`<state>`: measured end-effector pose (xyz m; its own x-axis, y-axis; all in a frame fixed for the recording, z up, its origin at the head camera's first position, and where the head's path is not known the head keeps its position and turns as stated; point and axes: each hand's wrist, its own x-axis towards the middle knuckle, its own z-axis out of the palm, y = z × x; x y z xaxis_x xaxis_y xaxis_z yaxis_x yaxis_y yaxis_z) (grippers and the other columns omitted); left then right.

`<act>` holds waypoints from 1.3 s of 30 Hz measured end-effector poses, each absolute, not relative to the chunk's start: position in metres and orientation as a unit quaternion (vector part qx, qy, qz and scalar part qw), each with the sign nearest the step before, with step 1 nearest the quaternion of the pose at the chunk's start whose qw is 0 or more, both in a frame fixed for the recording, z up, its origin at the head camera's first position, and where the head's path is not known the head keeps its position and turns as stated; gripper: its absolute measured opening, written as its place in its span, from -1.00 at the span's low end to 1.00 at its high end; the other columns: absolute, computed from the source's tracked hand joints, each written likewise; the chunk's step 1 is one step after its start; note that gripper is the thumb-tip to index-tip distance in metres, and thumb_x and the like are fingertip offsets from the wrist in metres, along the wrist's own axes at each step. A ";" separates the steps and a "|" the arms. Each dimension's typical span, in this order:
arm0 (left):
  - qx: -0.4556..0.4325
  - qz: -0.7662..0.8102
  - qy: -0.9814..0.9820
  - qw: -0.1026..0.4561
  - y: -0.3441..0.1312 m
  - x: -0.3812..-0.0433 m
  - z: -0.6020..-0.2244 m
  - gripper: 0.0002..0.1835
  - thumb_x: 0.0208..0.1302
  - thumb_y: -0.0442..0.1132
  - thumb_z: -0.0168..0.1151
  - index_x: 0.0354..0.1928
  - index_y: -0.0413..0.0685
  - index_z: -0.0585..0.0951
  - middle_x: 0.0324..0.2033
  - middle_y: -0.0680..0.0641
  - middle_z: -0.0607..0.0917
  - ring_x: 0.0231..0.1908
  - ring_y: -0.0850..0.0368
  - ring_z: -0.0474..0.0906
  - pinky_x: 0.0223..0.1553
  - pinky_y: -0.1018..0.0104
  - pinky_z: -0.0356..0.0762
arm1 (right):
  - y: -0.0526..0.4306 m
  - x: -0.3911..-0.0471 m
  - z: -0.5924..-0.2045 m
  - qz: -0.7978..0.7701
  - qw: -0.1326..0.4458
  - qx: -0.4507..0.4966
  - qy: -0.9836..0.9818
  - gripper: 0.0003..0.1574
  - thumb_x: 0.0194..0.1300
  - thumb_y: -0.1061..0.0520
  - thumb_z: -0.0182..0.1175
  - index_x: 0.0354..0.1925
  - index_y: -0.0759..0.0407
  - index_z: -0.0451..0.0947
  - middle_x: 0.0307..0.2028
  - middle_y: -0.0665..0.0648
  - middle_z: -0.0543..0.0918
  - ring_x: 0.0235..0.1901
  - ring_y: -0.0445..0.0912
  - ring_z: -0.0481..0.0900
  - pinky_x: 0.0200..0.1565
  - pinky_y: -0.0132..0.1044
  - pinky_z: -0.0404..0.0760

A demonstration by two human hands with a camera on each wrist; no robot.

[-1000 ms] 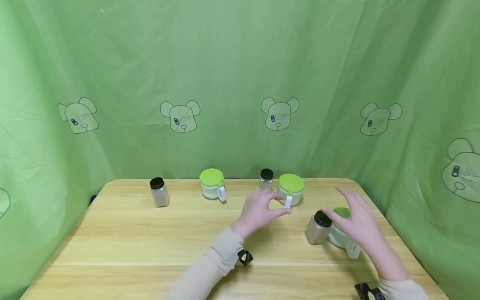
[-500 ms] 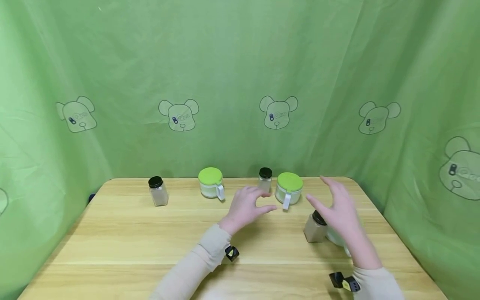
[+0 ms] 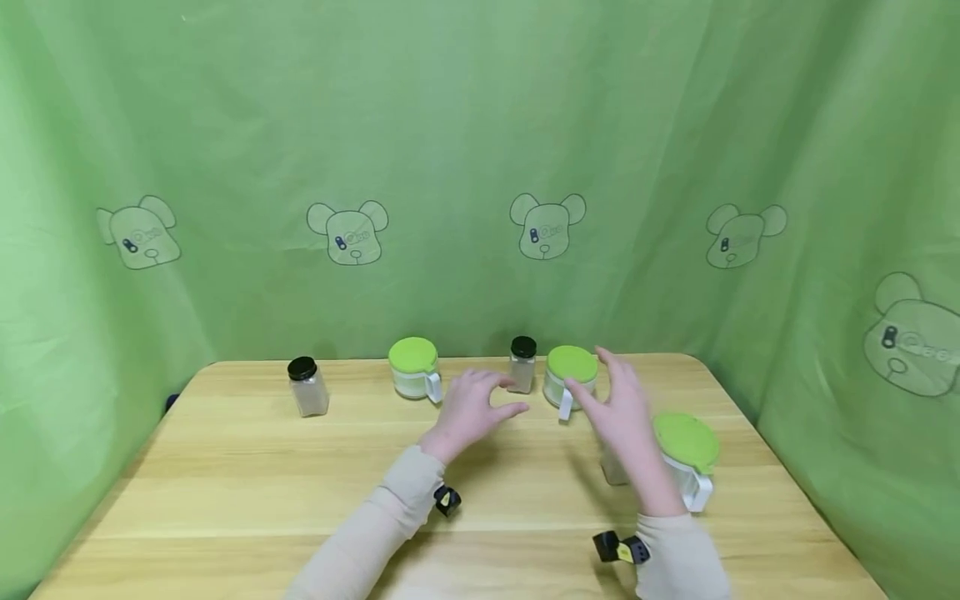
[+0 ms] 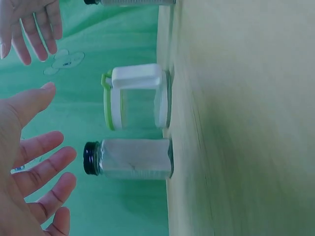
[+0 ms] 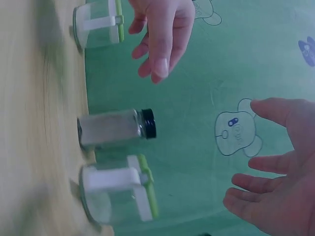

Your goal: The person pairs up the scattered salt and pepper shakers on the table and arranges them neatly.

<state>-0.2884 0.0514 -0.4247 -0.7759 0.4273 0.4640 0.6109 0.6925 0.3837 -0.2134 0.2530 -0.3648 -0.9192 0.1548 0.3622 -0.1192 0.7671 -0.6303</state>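
Both hands hover over the table with fingers spread and nothing held. My left hand [image 3: 471, 410] is just left of a clear jar with a black lid [image 3: 522, 367]. Beside that jar, a glass jar with a green lid and white handle [image 3: 571, 375] stands partly behind the fingers of my right hand [image 3: 621, 417]. In the left wrist view, my left hand [image 4: 37, 162] is apart from the black-lidded jar [image 4: 135, 158] and the green-lidded jar [image 4: 140, 101]. The right wrist view has my right hand [image 5: 278, 172] clear of both jars too.
Another green-lidded jar [image 3: 686, 446] stands right of my right forearm, which mostly hides a second black-lidded jar [image 3: 613, 468]. Farther left are a green-lidded jar [image 3: 413, 367] and a black-lidded jar [image 3: 309, 390]. A green curtain [image 3: 450, 125] hangs behind the wooden table [image 3: 247, 483].
Both hands have moved left, the right one farther, from above the near right jars to the back green-lidded jar. The near green-lidded jar now shows; its black-lidded neighbour is mostly covered.
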 end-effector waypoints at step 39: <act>-0.189 -0.411 -0.883 0.122 0.075 -0.359 -0.444 -0.25 -0.13 0.18 0.32 0.16 0.08 0.40 0.08 0.05 0.52 0.05 0.08 0.37 0.11 0.14 0.29 | 0.234 -0.303 -0.425 0.375 0.215 -0.167 -0.886 0.21 0.00 -0.20 0.26 0.36 0.20 -0.18 0.34 0.33 -0.10 0.33 0.22 -0.12 0.26 0.16 0.07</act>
